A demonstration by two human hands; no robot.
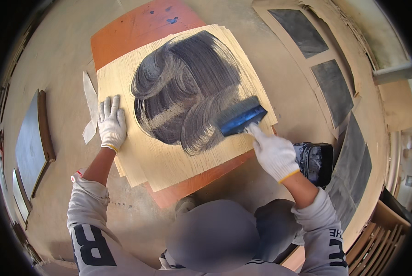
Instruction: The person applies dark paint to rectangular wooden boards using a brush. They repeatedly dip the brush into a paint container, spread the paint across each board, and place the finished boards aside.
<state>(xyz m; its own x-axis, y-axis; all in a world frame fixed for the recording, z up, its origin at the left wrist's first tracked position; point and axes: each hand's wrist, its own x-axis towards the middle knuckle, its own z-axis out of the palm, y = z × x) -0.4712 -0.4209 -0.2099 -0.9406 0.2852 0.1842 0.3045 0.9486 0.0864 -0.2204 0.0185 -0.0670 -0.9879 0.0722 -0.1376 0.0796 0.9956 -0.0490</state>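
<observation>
A pale wood-grain panel [144, 158] lies on top of other sheets with uneven edges. Dark grey-black paste [210, 60] is spread over its middle in curved, streaky swirls. My right hand [276, 156], in a white knit glove, grips a wide blue scraper [243, 121]. The blade rests on the right part of the panel, at the edge of the smeared paste. My left hand [112, 124], gloved too, lies flat on the panel's left margin with its fingers stretched out. It holds nothing.
Beneath the sheets, an orange-red board [137, 32] shows at top and bottom. A black tub [327, 171] with dark paste stands beside my right wrist. Dark-coated panels [332, 89] line the right; stacked boards [31, 133] are at left. A pale scrap [90, 131] lies near my left hand.
</observation>
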